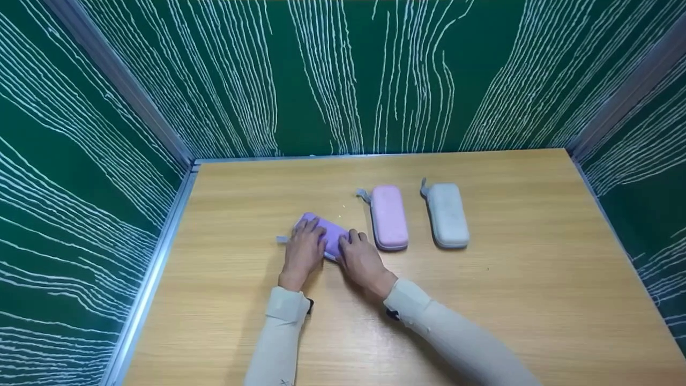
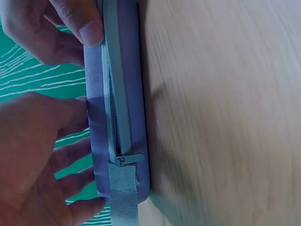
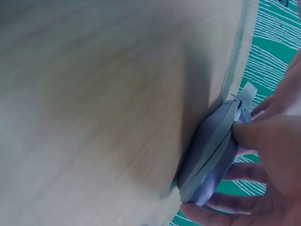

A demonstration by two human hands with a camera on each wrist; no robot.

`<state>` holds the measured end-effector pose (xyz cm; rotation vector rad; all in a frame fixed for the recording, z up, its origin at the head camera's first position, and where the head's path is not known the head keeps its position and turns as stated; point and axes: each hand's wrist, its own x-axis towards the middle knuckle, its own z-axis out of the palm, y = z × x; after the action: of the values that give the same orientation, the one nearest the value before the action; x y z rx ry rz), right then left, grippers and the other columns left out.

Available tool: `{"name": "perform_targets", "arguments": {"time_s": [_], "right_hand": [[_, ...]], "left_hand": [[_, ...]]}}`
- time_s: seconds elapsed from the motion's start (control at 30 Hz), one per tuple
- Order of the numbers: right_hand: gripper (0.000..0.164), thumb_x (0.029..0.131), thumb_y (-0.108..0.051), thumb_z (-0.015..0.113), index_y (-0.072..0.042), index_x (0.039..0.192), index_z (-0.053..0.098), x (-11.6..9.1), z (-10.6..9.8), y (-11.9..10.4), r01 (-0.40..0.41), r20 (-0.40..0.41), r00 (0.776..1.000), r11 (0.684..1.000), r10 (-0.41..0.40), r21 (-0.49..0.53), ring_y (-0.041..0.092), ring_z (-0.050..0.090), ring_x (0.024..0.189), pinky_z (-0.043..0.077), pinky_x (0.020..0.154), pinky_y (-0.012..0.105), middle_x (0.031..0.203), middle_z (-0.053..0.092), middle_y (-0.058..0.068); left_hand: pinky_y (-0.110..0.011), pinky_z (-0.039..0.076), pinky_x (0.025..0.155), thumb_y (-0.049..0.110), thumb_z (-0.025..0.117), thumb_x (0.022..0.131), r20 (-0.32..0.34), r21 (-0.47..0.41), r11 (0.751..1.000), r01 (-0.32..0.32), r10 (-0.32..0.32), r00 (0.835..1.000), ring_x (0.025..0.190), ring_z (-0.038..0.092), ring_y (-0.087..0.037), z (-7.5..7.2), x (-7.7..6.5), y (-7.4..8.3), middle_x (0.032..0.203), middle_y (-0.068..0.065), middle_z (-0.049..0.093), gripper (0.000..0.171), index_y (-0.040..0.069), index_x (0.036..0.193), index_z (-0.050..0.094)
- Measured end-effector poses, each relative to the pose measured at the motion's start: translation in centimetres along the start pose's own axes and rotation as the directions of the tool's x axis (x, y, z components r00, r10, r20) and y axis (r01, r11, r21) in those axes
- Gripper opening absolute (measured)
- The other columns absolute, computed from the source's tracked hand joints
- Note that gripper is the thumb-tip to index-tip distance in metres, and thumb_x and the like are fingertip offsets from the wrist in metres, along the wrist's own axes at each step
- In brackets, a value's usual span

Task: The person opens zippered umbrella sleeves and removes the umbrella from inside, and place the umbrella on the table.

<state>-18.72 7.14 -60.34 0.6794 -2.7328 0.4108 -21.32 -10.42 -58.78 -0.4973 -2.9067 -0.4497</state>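
A purple zip case (image 1: 333,236) lies at a slant on the wooden table, with both hands on it. My left hand (image 1: 304,249) holds its left end, fingers over the lid and thumb along the near upper edge. At the right end, my right hand (image 1: 364,262) grips the case, its thumb (image 3: 244,134) on the zipped side and its other fingers over the lid. In the left wrist view, the grey zipper pull (image 2: 129,159) sits by the grey fabric strap (image 2: 123,193). The case's far side is hidden.
To the right of the hands lie a pink zip case (image 1: 390,217) and, beyond it, a grey zip case (image 1: 449,215), each with a strap at its far end. Green panels (image 1: 370,75) with white wavy lines stand around the wooden table (image 1: 509,300).
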Motion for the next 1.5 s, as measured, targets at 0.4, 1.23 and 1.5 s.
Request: {"name": "perform_targets", "arguments": {"time_s": [0.4,1.23,1.5], "right_hand": [[0.041,0.091,-0.03,0.083,-0.001,0.117,0.072,-0.6,1.0,-1.3,-0.025,-0.106,0.994,0.982,0.005,-0.185,0.031,0.063,0.083,0.059,0.058,0.034,0.098,0.061,0.019],[0.032,0.093,-0.024,0.076,0.001,0.113,0.073,-1.1,1.8,-4.1,-0.137,-0.21,0.976,0.927,0.065,-0.349,0.027,0.062,0.079,0.056,0.052,0.028,0.093,0.063,0.018],[0.035,0.093,-0.027,0.076,0.002,0.113,0.072,-1.3,1.9,-4.6,-0.147,-0.23,0.971,0.917,0.063,-0.37,0.027,0.062,0.079,0.055,0.053,0.026,0.093,0.063,0.019]], "left_hand": [[-0.055,0.035,0.122,0.014,0.066,0.1,0.026,-0.012,0.999,-0.046,0.046,0.999,0.143,0.049,-0.046,0.1,0.2,-0.4,0.149,-0.02,0.06,0.033,0.002,0.13,0.073],[-0.054,0.035,0.122,0.003,0.065,0.097,0.036,-0.105,0.985,-0.14,0.144,0.989,0.143,0.051,-0.042,-0.1,1.1,-0.9,0.146,-0.019,0.063,0.026,-0.001,0.12,0.077],[-0.055,0.031,0.125,0.002,0.063,0.099,0.054,-0.12,0.979,-0.165,0.172,0.984,0.146,0.048,-0.042,0.1,1.5,-1.2,0.149,-0.018,0.061,0.027,-0.001,0.123,0.075]]}}
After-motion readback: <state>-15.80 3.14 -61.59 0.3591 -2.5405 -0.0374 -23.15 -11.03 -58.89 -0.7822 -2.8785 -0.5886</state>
